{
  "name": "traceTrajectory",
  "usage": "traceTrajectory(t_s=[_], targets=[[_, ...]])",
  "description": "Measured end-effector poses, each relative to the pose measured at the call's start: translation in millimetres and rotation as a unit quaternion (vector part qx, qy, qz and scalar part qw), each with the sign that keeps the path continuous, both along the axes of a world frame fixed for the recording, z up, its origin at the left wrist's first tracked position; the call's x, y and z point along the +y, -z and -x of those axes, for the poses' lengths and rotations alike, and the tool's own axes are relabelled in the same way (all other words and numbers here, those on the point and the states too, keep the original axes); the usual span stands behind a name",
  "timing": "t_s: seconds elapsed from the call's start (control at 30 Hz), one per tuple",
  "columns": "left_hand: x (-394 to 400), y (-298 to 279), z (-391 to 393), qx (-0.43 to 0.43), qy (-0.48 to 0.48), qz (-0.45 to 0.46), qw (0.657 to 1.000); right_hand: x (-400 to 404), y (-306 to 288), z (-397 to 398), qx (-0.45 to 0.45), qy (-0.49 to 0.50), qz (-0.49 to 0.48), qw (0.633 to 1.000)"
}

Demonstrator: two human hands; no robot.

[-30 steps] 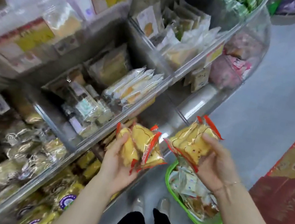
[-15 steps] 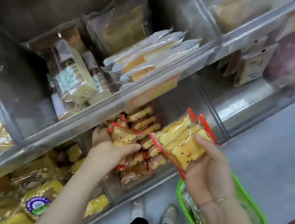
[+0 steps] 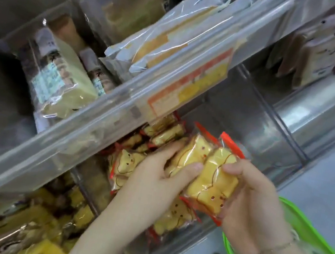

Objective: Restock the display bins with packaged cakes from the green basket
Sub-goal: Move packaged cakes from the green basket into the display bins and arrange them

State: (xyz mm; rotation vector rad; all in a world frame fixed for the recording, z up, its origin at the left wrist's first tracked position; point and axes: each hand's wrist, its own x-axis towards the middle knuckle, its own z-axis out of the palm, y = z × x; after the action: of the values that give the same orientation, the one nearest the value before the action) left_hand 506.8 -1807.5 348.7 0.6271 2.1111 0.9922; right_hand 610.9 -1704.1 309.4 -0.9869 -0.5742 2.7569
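Above the clear plastic display bin, the right hand and left hand both clutch yellow bear-shaped cakes in red-edged wrappers; crinkly film could slip, spilling packets beside the bin.

Our left hand: forearm reaching up from below, fingers and thumb curled in a grip. Our right hand: wrist bent, fingers curled, pinching, close beside the left.

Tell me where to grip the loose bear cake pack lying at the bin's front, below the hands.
Take the bear cake pack across its puffy yellow middle, coming from above through the bin's open top. It lies flat, face up, and the red crimped ends look thin and slippery.
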Motion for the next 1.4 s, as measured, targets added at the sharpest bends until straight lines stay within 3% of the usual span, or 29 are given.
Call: traceTrajectory(t_s=[0.1,0.23,0.37,0.43,0.53,0.77,0.83,0.93,1.03,1.07,1.2,1.27,1.33,1.4], targets=[[5.1,10.7,6.9,-0.01,-0.088,0.027,0.996,-0.8,-1.5,1.9,-0.058,0.036,-0.066,0.995],[13.3,18.4,6.3,-0.087,-0.26,-0.03,0.961,-7.3,-4.7,5.9,-0.152,0.11,-0.194,0.963],[16.1,19.8,8.4,-0.184,-0.315,-0.13,0.922,-9.2,-7.6,10.9,-0.086,0.171,-0.016,0.981],[19.7,21.7,12.2,-0.243,-0.376,-0.167,0.879,-10.7,-6.4,14.6,-0.079,0.168,0.034,0.982],[23.3,27.5,16.3,-0.32,-0.42,-0.227,0.818,-7.9,-6.0,20.5,-0.114,0.191,0.037,0.974],[34.3,45.4,4.7,-0.338,-0.393,-0.313,0.796,2.2,-0.2,38.7,-0.127,0.088,-0.017,0.988],[29.5,44.8,0.4,-0.352,-0.352,-0.322,0.805,9.0,1.1,39.9,-0.14,0.09,-0.072,0.983],[29.7,37.0,4.5,-0.344,-0.27,-0.295,0.849,22.0,0.7,39.0,-0.169,0.097,-0.134,0.972],[38.6,34.5,15.1,-0.22,-0.216,-0.116,0.944,31.1,-1.2,35.5,-0.198,0.037,-0.236,0.951],[36.8,32.6,16.5,-0.183,-0.199,-0.073,0.96,32.9,-2.9,34.5,-0.199,0.013,-0.266,0.943],[13.9,23.7,16.9,-0.16,-0.106,-0.073,0.979,35.7,-9.0,30.8,-0.197,-0.022,-0.348,0.916],[12.5,24.0,21.0,-0.131,-0.105,-0.08,0.983,31.4,-8.2,28.9,-0.174,0.003,-0.292,0.941],[19.6,27.9,23.0,-0.057,-0.124,-0.05,0.989,24.6,-7.9,28.8,-0.12,0.058,-0.157,0.979],[31.3,31.8,23.1,0.022,-0.132,-0.027,0.991,19.8,-8.2,30.9,-0.092,0.093,-0.059,0.99]])
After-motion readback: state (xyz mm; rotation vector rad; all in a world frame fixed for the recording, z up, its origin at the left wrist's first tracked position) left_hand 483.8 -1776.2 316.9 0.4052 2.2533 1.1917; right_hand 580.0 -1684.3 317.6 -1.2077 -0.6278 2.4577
